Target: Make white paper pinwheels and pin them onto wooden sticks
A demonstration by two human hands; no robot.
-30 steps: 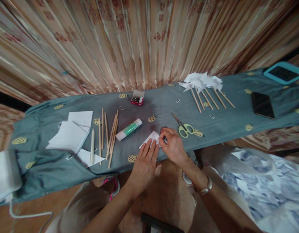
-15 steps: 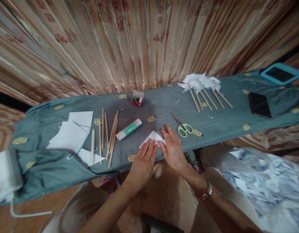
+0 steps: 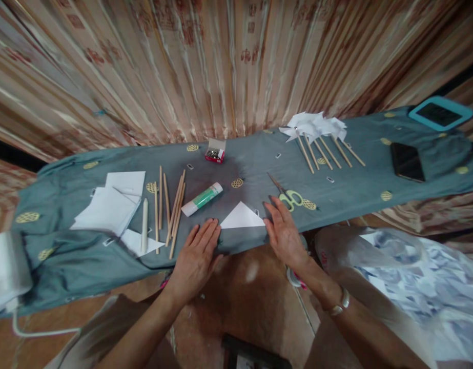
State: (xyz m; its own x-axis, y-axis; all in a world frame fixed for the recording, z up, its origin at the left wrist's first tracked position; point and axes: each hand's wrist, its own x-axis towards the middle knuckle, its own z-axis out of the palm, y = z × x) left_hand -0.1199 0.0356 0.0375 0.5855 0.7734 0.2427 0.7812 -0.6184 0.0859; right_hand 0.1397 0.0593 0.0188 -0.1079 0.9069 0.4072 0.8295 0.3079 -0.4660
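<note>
While left hand (image 3: pixel 196 253), right hand (image 3: pixel 284 233) flank paper triangle (image 3: pixel 242 218), scissors (image 3: pixel 288 195), glue stick (image 3: pixel 202 199) near.

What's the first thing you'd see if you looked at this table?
A white paper triangle lies at the near edge of the blue-grey cloth, between the person's flat, open left hand and right hand. Far right, white paper pinwheels on wooden sticks are bunched together.

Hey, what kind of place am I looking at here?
Probably a home craft table: a cloth-covered surface holding finished paper pinwheels, loose wooden sticks, and a glue stick near a folded paper triangle.
</note>
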